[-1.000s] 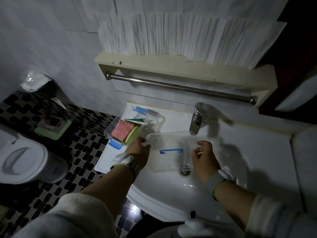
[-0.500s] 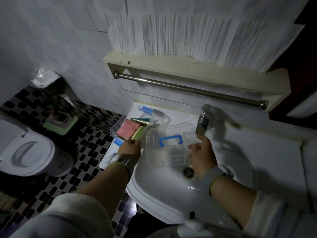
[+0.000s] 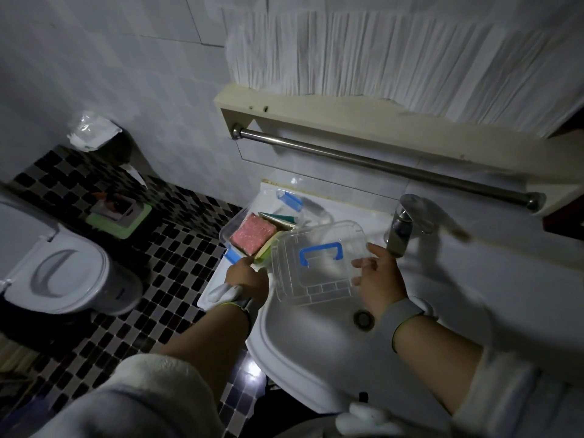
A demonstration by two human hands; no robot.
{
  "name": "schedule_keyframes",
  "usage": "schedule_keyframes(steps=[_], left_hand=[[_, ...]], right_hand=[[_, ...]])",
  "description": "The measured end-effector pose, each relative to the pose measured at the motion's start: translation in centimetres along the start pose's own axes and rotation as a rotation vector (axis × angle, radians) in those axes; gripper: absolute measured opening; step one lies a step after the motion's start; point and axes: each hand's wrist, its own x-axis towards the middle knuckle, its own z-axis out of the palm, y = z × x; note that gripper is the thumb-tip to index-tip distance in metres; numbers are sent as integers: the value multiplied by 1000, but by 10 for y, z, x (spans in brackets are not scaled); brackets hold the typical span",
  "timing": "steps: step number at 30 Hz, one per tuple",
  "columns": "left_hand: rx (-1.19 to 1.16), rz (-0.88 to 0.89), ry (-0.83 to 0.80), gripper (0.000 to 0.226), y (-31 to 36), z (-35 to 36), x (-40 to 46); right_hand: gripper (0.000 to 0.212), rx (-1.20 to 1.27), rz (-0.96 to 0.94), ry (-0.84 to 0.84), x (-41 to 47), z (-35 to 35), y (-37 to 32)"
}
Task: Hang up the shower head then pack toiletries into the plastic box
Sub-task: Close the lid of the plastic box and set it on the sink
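A clear plastic lid with a blue handle is held tilted over the sink basin. My left hand grips its left edge and my right hand grips its right edge. Just beyond the lid, on the sink's left ledge, stands the clear plastic box with blue side clips. Inside it lie a pink sponge, a yellow-green sponge and a green tube. The lid overlaps the box's right corner. No shower head is in view.
A chrome tap stands right beside my right hand. A steel towel rail runs under a cream shelf above the sink. A toilet stands at the left on the black checkered floor, with a green floor tray beyond it.
Both hands have lifted the lid out of the basin and carried it up and to the left, toward the box. The camera view has shifted leftward.
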Motion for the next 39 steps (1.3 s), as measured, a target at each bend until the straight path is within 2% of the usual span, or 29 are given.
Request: schedule_keyframes(steps=[8,13,16,19,23,29,35,38,39], left_hand=[[26,-21,23,36,-14,-16,35],[-9,-17,-40,22,-21,-26,55],[-7,-29,-62,34,-22,-32,69],[-62,-23,-82,16,-22,-41,83],[-137,-45,-104,45,-23,-50,93],[-235,29,15,36,-22,-65,111],[-191,173,-13,39,-20,-72,111],[-106,205,-44,68,-23,-70,113],[-99,206,-52,71,-24,-68,116]], right_hand=[[36,5,17,-24,10,27,-13],[34,9,3,-4,21,49,-27],[35,-1,-7,-1,27,66,-35],[37,32,11,-5,34,87,-45],[36,111,64,17,48,108,-51],[44,93,85,50,63,135,-60],[45,-49,84,61,72,149,-63],[33,-158,62,72,74,154,-65],[28,-240,25,79,74,154,-66]])
